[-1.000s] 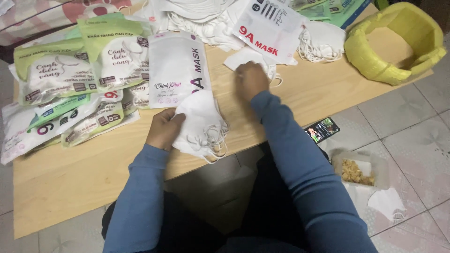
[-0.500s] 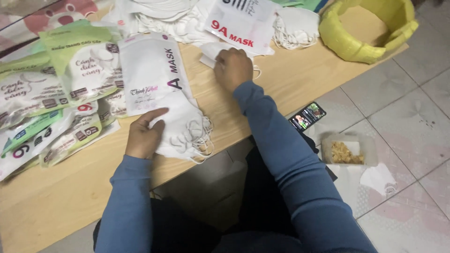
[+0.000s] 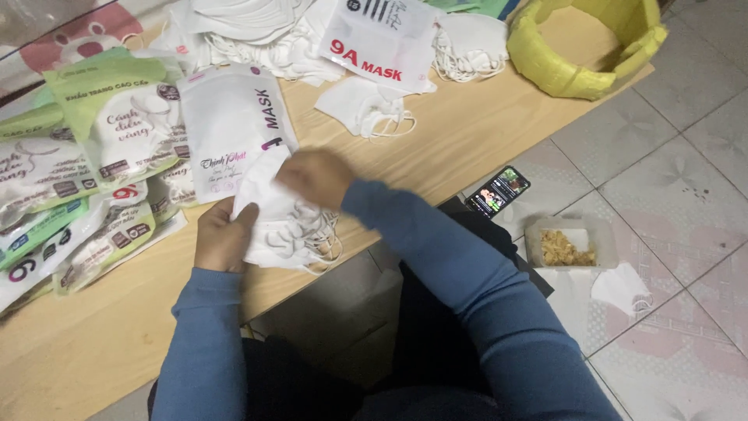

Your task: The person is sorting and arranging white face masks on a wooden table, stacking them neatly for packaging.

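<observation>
My left hand (image 3: 222, 234) grips the left edge of a stack of white face masks (image 3: 288, 230) at the near edge of the wooden table (image 3: 436, 148). My right hand (image 3: 315, 175), blurred by motion, is over the top of that stack with its fingers curled on a white mask. The stack's ear loops hang toward me. Just beyond the stack lies a white printed mask pouch (image 3: 230, 125). A few loose white masks (image 3: 362, 105) lie further back on the table.
Green and white filled mask packages (image 3: 117, 117) cover the table's left. A heap of white masks (image 3: 249, 31) and another white pouch (image 3: 382, 39) sit at the back. A yellow basket (image 3: 584, 47) stands far right. On the floor are a phone (image 3: 499, 191), a food tub (image 3: 569, 242) and a mask (image 3: 619, 288).
My right hand has come back from the loose masks further up the table to the stack by my left hand. The left hand has stayed on the stack.
</observation>
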